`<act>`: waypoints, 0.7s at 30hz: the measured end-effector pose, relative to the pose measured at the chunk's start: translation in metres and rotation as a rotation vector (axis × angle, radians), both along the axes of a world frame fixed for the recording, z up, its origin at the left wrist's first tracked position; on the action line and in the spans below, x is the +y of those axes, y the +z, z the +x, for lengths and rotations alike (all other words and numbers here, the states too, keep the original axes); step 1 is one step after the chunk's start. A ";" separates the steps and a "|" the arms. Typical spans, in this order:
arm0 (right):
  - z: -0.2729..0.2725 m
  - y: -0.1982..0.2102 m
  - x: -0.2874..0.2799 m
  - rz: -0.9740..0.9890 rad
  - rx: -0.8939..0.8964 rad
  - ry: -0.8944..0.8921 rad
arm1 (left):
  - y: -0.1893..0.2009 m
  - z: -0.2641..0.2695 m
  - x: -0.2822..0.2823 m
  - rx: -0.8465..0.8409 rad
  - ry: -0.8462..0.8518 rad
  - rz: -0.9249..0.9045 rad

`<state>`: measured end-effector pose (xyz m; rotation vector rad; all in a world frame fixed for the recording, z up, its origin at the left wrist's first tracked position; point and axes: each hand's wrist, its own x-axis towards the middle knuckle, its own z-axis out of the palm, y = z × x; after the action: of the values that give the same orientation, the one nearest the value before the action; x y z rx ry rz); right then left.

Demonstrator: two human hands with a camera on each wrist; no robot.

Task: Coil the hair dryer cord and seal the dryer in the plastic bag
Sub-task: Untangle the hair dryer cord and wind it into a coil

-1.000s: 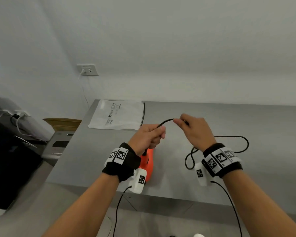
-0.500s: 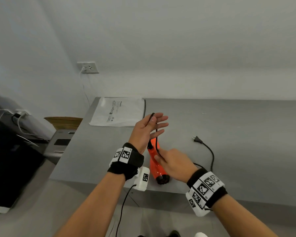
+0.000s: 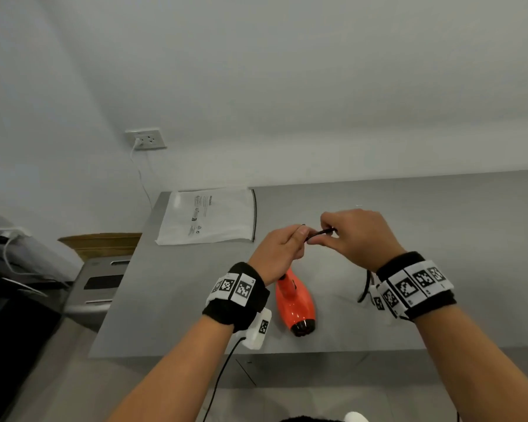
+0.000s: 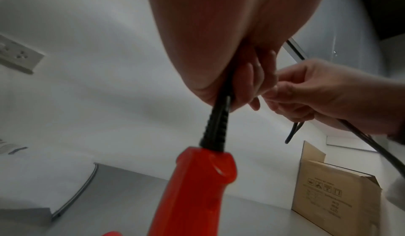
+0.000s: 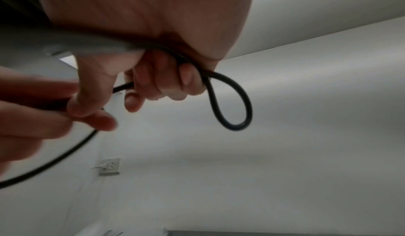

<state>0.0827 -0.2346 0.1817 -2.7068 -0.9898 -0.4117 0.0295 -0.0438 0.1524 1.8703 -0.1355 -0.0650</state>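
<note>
while both hands [image 3: 317, 239] grip cord [image 3: 320, 232], dryer [image 3: 296, 303] (near table edge)

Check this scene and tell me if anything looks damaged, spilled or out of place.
Nothing stands out. The orange hair dryer hangs nozzle-down by its black cord, which both the left hand and right hand grip above the grey table. The plastic bag lies flat at the table's far left corner.

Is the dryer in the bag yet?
Out. The hair dryer lies on the table; the plastic bag lies flat, apart.
</note>
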 end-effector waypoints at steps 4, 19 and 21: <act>0.012 0.000 -0.006 -0.059 0.030 -0.116 | 0.001 0.000 0.010 0.015 0.010 0.000; 0.047 -0.030 -0.030 0.188 0.220 -0.291 | 0.005 0.005 0.047 0.110 -0.211 -0.068; 0.045 -0.035 -0.029 0.140 0.309 -0.333 | 0.007 0.010 0.052 0.134 -0.191 -0.126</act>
<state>0.1281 -0.2631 0.1463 -2.6962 -0.4148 -0.1044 0.0398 0.0082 0.1596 1.7178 -0.2197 -0.3060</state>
